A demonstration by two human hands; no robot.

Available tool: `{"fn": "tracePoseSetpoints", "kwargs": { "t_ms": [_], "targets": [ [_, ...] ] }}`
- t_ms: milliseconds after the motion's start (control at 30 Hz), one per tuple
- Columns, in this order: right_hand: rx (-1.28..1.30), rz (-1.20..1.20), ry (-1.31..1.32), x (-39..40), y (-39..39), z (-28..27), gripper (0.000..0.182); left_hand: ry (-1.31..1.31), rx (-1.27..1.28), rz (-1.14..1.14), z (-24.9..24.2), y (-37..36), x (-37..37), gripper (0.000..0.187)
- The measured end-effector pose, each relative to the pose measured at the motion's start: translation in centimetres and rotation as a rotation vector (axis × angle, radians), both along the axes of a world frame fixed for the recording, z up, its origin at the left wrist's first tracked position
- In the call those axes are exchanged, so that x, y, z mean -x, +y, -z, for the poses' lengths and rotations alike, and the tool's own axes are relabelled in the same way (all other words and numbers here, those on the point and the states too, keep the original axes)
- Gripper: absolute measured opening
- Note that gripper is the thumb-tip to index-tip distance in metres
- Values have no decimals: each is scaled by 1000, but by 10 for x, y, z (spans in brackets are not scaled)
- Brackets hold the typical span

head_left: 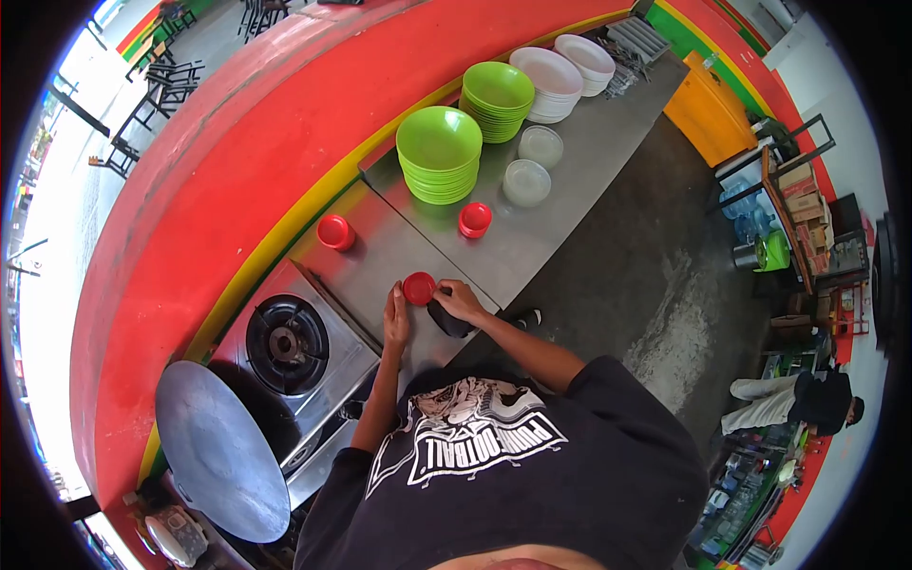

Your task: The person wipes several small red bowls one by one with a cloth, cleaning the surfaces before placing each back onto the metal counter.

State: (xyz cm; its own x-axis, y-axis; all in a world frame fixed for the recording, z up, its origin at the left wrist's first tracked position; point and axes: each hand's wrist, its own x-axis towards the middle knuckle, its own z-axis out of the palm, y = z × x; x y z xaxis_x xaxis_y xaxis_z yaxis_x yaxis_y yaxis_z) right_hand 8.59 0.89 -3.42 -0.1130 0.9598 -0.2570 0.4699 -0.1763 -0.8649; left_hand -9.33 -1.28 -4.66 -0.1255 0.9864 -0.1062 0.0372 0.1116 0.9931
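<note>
A small red bowl (419,288) is between my hands, over the steel counter. My left hand (396,318) grips its left side with the fingers along the rim. At its right, my right hand (459,302) is closed on a black cloth (450,321), which hangs below the fingers; the fingertips are close to the bowl's rim. Farther along the counter are a stack of red bowls (475,219) and, by the wall, another red stack (335,233).
Stacks of green bowls (439,142), white plates (546,76) and clear bowls (526,182) line the steel counter (570,204). To the left are a gas burner (287,344) and a large wok (223,451). A person (807,399) stands at the far right.
</note>
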Motion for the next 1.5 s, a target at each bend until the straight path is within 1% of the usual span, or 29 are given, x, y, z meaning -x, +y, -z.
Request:
{"fn": "tracePoseSetpoints", "kwargs": {
  "t_ms": [33, 67, 100, 133, 167, 267, 300, 367, 433, 467, 533, 633, 667, 733, 767, 833, 867, 933, 967, 1067, 1100, 1200, 1300, 1367, 1400, 1467, 1500],
  "targets": [
    [-63, -19, 54, -2, 0, 0, 27, 21, -23, -7, 3, 2, 1, 58],
    [-38, -39, 119, -5, -2, 1, 27, 47, -37, -8, 7, 0, 5, 57],
    [-11, -55, 187, -8, -3, -6, 26, 42, -31, 13, 0, 2, 7, 56],
    [16, -71, 255, -11, -5, -15, 25, 36, -23, 35, -19, 4, 4, 54],
    [142, -59, 262, -13, -7, -24, 23, 28, -13, 56, -37, 3, 2, 52],
    [170, -53, 423, -13, -17, -48, 22, -280, -2, 216, -80, 7, -8, 50],
    [203, -84, 478, -14, -20, -58, 23, -274, -17, 302, -93, 7, -13, 49],
    [185, -82, 511, -17, -21, -51, 24, -259, -53, 462, -112, 7, -18, 48],
    [200, -122, 533, -20, -22, -58, 23, -206, -73, 485, -122, 5, -24, 48],
    [228, -99, 533, -21, -24, -62, 27, -176, -82, 501, -124, 5, -25, 47],
    [285, -54, 529, -22, -29, -79, 34, -201, -66, 443, -111, 9, -29, 47],
    [313, -94, 497, -30, -24, -96, 32, -197, 3, 298, -110, 15, -33, 51],
    [322, -48, 501, -36, -17, -102, 33, -188, 33, 240, -112, 17, -33, 54],
    [344, 51, 517, -45, -7, -111, 36, -140, 84, 225, -112, 20, -31, 61],
    [296, 103, 649, -49, 0, -115, 39, -113, 111, 220, -111, 22, -30, 64],
    [207, 217, 923, -49, 5, -125, 44, -101, 207, 323, -102, 25, -21, 70],
    [157, 187, 898, -48, 6, -130, 47, -95, 253, 376, -97, 29, -20, 72],
    [67, 133, 851, -33, -5, -160, 55, -271, 263, 306, -123, 24, -32, 76],
    [-11, 6, 758, -26, -13, -168, 63, -361, 263, 270, -133, 25, -39, 77],
    [-365, -227, 270, -6, -33, -168, 68, -564, 187, 200, -129, 31, -44, 77],
    [-335, -180, 233, -1, -38, -180, 66, -547, 188, 211, -125, 31, -41, 77],
    [-304, -196, 100, 1, -42, -180, 61, -490, 189, 224, -120, 31, -28, 75],
    [-297, -219, 101, 0, -42, -172, 57, -415, 155, 231, -128, 29, -27, 72],
    [-299, -197, 189, -2, -41, -173, 54, -357, 97, 234, -131, 29, -30, 70],
    [-299, -188, 232, -2, -42, -175, 53, -383, 105, 294, -124, 29, -26, 69],
    [-179, -104, 530, 2, -41, -175, 50, -434, 119, 414, -105, 32, -16, 70],
    [-118, -60, 677, 4, -41, -174, 49, -490, 100, 426, -110, 32, -18, 69]
  ]
}}
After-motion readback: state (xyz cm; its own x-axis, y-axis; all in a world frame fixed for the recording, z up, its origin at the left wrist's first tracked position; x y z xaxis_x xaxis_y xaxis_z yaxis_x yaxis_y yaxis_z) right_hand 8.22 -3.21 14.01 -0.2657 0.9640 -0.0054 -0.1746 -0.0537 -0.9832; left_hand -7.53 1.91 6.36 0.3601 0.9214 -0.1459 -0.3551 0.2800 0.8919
